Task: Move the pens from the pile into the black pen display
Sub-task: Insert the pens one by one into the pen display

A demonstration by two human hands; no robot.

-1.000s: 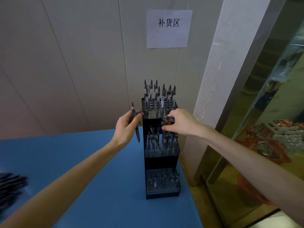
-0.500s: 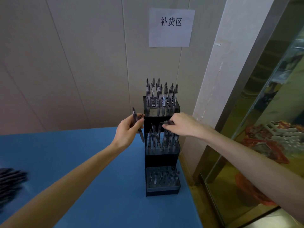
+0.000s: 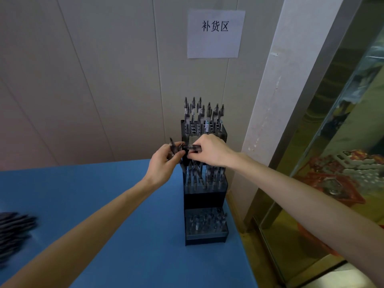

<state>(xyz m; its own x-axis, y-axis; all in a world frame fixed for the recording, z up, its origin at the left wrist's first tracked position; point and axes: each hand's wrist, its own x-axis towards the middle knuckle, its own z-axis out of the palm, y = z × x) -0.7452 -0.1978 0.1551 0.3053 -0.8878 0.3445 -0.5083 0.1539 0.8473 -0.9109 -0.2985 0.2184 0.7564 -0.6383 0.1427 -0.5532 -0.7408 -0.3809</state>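
The black pen display (image 3: 204,196) stands in three tiers at the right edge of the blue table (image 3: 124,225), with several pens upright in each tier. My left hand (image 3: 164,163) grips a dark pen (image 3: 172,145) just left of the display's middle tier. My right hand (image 3: 209,151) pinches another pen (image 3: 192,148), held roughly level in front of the display between the top and middle tiers. The two hands nearly touch. A blurred pile of dark pens (image 3: 14,229) lies at the table's left edge.
A panelled wall stands behind the table with a paper sign (image 3: 216,33) taped above the display. A white pillar (image 3: 276,100) and a glass panel (image 3: 342,152) rise close on the right, past the table's right edge.
My right hand has drawn its pen leftward and up from the middle tier toward my left hand. My left hand has edged right, closer to the display.
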